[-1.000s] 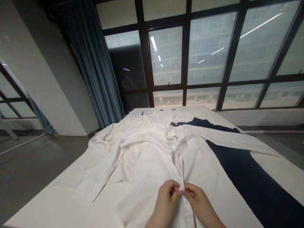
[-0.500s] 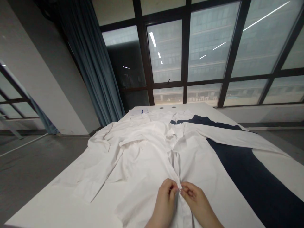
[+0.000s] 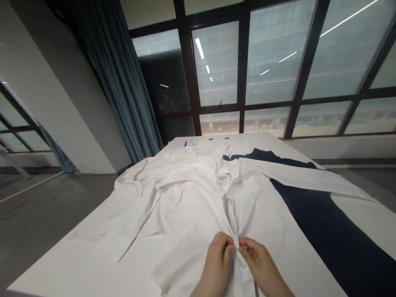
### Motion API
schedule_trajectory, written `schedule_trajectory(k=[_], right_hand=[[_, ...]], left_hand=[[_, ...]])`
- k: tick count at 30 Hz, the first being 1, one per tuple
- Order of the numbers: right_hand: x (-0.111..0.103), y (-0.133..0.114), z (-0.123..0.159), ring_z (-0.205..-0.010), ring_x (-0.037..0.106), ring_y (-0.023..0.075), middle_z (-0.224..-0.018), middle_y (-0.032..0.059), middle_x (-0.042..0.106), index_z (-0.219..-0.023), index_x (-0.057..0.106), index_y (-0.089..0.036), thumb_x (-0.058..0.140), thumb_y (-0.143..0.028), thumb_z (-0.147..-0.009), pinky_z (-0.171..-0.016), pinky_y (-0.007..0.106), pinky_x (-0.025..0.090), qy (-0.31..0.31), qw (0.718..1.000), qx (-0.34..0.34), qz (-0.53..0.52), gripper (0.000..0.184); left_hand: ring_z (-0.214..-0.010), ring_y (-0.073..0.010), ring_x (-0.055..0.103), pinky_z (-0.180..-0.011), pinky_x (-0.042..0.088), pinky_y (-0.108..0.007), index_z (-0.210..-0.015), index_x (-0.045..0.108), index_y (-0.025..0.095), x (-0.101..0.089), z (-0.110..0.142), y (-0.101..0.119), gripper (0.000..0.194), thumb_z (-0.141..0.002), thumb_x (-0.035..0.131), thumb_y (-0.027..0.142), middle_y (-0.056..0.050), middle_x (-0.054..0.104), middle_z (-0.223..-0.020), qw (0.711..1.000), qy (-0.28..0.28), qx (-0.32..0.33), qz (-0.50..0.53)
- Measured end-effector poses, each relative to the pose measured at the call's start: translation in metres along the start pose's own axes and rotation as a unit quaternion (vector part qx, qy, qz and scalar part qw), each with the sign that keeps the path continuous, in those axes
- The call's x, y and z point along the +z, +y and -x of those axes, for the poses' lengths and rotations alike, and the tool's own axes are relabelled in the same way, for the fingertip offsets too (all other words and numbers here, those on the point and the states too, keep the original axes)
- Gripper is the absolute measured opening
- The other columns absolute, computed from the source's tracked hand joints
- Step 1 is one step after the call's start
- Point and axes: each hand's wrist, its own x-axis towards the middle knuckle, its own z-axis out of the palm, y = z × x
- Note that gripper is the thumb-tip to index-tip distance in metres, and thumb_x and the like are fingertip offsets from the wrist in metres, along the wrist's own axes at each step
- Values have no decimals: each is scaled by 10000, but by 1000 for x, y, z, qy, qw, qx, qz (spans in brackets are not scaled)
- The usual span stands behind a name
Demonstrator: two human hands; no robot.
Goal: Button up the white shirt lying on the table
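Observation:
A white long-sleeved shirt (image 3: 194, 206) lies spread on the table, its collar toward the far side and its front opening running down the middle toward me. My left hand (image 3: 219, 255) pinches the left front edge near the hem. Close beside it, my right hand (image 3: 255, 258) pinches the right front edge. The fingertips of both hands almost meet over the opening. Whether a button sits between them is too small to tell. Above my hands the two front edges gape slightly. A dark navy garment (image 3: 328, 222) lies partly under the shirt's right side and sleeve.
The white table (image 3: 55, 268) stretches away toward large dark-framed windows (image 3: 272, 57). A blue pen (image 3: 185, 144) and paper lie near its far left end, with two round cable holes beyond. A blue curtain (image 3: 123, 95) hangs by the pillar at left.
Both hands have shifted slightly to the right with the pinched shirt edges, and the gap in the opening above them looks a little wider. The camera view has moved slightly.

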Motion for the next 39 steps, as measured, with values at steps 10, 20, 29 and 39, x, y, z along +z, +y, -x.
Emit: schedule_trajectory(k=[10, 20, 29, 39], right_hand=[[-1, -11, 1, -702, 579, 196, -691, 64, 629, -734, 635, -145, 553, -434, -669, -675, 286, 453, 9, 998, 35, -55, 307], [-1, -17, 3, -638, 554, 177, -636, 36, 630, -684, 655, -151, 567, -444, -671, -601, 253, 419, 20, 996, 47, -71, 306], [3, -20, 4, -567, 527, 152, -585, 16, 597, -669, 629, -161, 547, -441, -690, -609, 272, 429, 41, 987, 56, -142, 292], [3, -21, 2, -732, 581, 194, -713, 50, 628, -725, 601, -149, 669, -385, -582, -737, 318, 439, 9, 979, 74, -190, 285]], left_hand=[[-638, -110, 450, -594, 359, -214, -710, 492, 171, 4, 2, 2, 32, -690, 512, 156, 2, 498, -697, 999, -7, 5, -48], [-594, -109, 462, -567, 364, -211, -621, 535, 161, 1, -2, 6, 45, -623, 562, 124, 6, 529, -630, 999, 22, -21, -21], [-602, -115, 491, -582, 375, -215, -613, 589, 160, 1, -3, 7, 24, -616, 587, 136, -4, 583, -638, 999, 36, -26, 3], [-642, -125, 519, -601, 401, -221, -685, 591, 164, -2, -2, 3, 66, -682, 528, 146, -17, 579, -677, 999, 35, 2, 10]])
